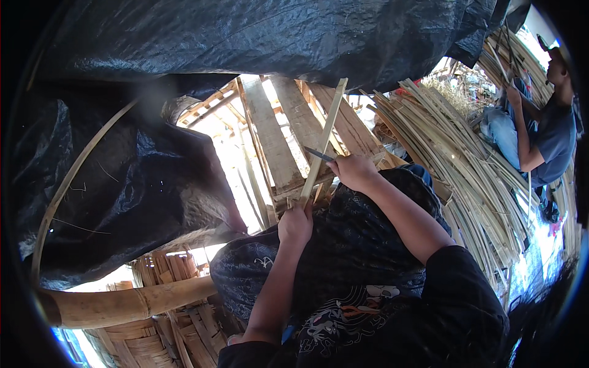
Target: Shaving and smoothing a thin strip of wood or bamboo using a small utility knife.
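My left hand is closed round the lower end of a long, pale bamboo strip, just above my lap. The strip slants up and away to the right. In my closed right hand is a knife, its dark blade lying across the strip around mid-length. Whether the edge is biting into the strip cannot be made out. Most of the knife's handle is hidden inside my fist.
Wooden planks with bright gaps lie beyond my hands. Black plastic sheeting hangs ahead and left. A thick bamboo pole is at lower left. Many bamboo strips are piled right, near another person seated there.
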`<action>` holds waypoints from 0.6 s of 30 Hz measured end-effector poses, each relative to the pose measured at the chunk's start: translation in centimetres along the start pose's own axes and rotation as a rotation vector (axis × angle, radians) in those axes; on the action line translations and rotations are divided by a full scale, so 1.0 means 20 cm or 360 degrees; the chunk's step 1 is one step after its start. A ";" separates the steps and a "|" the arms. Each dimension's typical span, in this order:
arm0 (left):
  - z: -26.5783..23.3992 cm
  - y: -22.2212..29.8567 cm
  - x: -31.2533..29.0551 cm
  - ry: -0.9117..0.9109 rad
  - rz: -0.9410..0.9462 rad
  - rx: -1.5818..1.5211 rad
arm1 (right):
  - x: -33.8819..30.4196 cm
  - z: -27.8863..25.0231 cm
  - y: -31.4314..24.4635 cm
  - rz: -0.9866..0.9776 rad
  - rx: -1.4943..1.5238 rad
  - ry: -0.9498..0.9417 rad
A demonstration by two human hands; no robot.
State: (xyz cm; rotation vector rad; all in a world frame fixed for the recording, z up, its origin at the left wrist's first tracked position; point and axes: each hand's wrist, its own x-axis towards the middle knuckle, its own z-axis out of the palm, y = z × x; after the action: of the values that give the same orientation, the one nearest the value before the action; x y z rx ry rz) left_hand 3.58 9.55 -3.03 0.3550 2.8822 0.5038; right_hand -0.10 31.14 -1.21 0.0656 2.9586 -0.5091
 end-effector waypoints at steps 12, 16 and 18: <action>0.00 0.02 0.01 -0.0023 -0.0125 -0.0039 | 0.06 0.01 -0.05 0.0030 -0.0049 0.0097; -0.02 0.03 0.01 -0.0032 -0.0077 -0.0054 | -0.02 -0.01 -0.01 0.0038 -0.0059 0.0102; -0.02 0.03 0.00 -0.0019 -0.0038 -0.0058 | -0.04 0.00 0.01 0.0034 -0.0068 0.0115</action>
State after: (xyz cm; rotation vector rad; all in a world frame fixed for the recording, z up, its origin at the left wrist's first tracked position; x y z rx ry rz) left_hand 3.57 9.97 -2.45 0.3167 2.8582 0.5477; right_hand 0.80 31.25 -1.15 0.1131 3.0341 -0.4494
